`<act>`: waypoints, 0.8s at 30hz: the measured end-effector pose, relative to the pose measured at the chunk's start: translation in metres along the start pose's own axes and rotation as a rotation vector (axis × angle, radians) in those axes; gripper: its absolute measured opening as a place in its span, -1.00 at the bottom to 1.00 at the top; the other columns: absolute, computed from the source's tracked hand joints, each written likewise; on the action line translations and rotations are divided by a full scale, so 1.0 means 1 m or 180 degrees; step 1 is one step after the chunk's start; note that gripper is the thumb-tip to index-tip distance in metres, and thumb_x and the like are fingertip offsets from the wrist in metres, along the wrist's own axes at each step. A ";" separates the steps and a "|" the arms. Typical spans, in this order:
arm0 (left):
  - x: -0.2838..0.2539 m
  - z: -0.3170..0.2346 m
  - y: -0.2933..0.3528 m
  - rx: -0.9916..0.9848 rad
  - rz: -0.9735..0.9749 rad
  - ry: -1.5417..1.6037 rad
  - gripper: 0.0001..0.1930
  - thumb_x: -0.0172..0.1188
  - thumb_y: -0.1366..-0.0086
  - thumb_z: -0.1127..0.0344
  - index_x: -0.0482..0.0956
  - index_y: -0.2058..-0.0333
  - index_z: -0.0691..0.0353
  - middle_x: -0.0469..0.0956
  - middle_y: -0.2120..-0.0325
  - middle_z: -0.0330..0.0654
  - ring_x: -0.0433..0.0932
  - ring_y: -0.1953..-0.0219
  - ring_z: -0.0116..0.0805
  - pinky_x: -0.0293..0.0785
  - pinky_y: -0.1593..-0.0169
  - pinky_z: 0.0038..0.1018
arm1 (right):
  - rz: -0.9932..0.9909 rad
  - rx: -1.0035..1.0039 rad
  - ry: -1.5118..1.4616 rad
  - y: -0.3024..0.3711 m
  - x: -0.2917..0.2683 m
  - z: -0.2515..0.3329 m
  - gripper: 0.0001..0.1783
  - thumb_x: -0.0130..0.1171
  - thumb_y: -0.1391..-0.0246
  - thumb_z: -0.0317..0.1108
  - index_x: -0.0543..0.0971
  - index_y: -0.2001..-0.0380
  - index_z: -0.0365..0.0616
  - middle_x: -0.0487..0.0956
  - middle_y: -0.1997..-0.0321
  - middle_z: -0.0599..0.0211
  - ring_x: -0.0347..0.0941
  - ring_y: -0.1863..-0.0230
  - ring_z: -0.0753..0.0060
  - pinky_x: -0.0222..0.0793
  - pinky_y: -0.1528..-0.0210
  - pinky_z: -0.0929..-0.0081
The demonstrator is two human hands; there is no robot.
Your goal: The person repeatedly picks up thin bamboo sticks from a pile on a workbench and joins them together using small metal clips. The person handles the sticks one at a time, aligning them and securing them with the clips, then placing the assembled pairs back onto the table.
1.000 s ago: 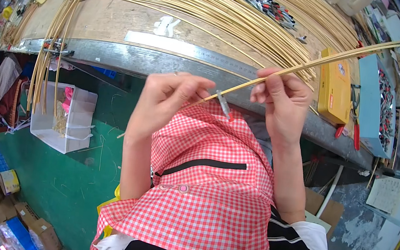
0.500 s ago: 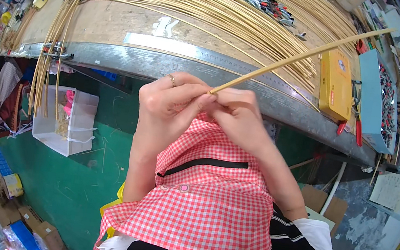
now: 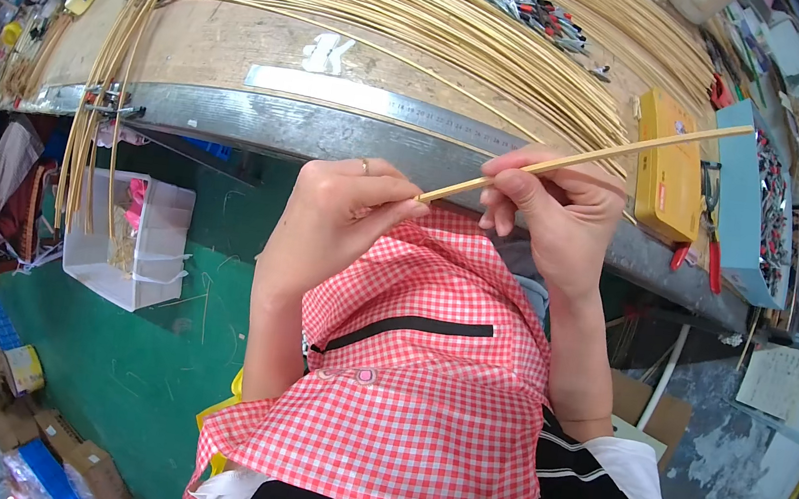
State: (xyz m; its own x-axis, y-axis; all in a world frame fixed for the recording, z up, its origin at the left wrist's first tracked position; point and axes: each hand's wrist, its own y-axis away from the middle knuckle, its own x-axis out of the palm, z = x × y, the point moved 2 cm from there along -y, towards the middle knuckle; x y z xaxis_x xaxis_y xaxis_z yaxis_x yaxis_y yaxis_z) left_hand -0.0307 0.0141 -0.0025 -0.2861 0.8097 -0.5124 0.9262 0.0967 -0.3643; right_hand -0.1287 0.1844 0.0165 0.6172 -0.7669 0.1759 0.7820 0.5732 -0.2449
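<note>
A thin pale bamboo strip (image 3: 645, 144) slants up to the right in front of the bench edge. Its near end sits between the thumb and fingertips of my left hand (image 3: 338, 216), which wears a ring. Farther along the strip, my right hand (image 3: 566, 211) pinches it between thumb and index finger, the other fingers curled loosely below. The strip's free end reaches over the yellow box (image 3: 671, 164) to the light blue box (image 3: 730, 192). Beyond my hands, a steel ruler (image 3: 339, 92) lies along the bench's front edge.
Many long bamboo strips (image 3: 381, 5) cover the wooden bench, with a heap of small clamps (image 3: 527, 9) on them. Clamped strips (image 3: 90, 148) hang over the front edge at left, above a white bin (image 3: 152, 247). Red-handled pliers (image 3: 714, 261) lie beside the yellow box.
My right hand has moved right along the strip, away from my left hand. The strip's far end has dropped lower. My left hand stays at the near end.
</note>
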 end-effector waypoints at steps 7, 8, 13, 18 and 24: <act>0.009 -0.004 0.000 -0.0734 0.0244 0.1866 -0.85 0.13 -0.24 0.45 0.62 0.37 0.42 0.61 0.53 -0.14 0.48 0.56 -0.55 0.36 0.52 -0.60 | 0.0368 -0.0134 -0.0012 0.002 0.012 -0.002 -0.96 0.21 0.03 -0.62 0.61 0.45 -0.38 0.56 0.58 0.31 0.40 0.64 0.64 0.29 0.62 0.72; 0.008 -0.004 0.000 -0.0885 0.0412 0.2135 -0.84 0.11 -0.26 0.45 0.61 0.37 0.44 0.60 0.53 -0.15 0.45 0.56 -0.58 0.35 0.52 -0.62 | 0.0498 -0.0225 -0.0047 0.001 0.014 -0.001 -0.97 0.21 0.04 -0.63 0.61 0.46 -0.38 0.56 0.58 0.31 0.40 0.64 0.64 0.29 0.62 0.70; 0.013 0.009 0.001 -0.0732 0.0034 0.2295 -0.84 0.14 -0.25 0.43 0.62 0.40 0.43 0.56 0.57 -0.22 0.35 0.60 -0.63 0.24 0.55 -0.68 | 0.1211 0.0322 0.0436 -0.018 0.004 0.005 -0.88 0.23 0.03 -0.48 0.63 0.38 -0.29 0.55 0.57 0.30 0.40 0.55 0.63 0.30 0.47 0.69; 0.000 0.017 0.006 -0.1045 -0.0532 0.1967 -0.84 0.17 -0.24 0.43 0.63 0.45 0.41 0.49 0.66 -0.30 0.30 0.63 -0.66 0.15 0.58 -0.69 | 0.0656 -0.0921 0.3362 -0.092 -0.069 0.005 -0.76 0.17 0.03 -0.52 0.58 0.23 -0.35 0.61 0.31 0.08 0.55 0.26 0.23 0.43 0.25 0.37; -0.005 0.016 0.001 -0.0905 -0.0796 0.1783 -0.80 0.15 -0.26 0.38 0.61 0.44 0.43 0.44 0.67 -0.31 0.26 0.63 -0.65 0.03 0.59 -0.70 | 0.0231 -0.0460 0.5579 -0.143 -0.182 -0.041 -0.75 0.06 0.15 -0.61 0.58 0.31 -0.30 0.54 0.33 -0.06 0.46 0.20 -0.07 0.35 0.12 0.19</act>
State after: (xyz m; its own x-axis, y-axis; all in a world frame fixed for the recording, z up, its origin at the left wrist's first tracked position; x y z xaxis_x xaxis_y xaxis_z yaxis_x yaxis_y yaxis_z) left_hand -0.0320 0.0008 -0.0131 -0.4009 0.9135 0.0691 0.8991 0.4068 -0.1615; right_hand -0.3571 0.2302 -0.0196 -0.2409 -0.1778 -0.9541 0.6864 0.6638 -0.2970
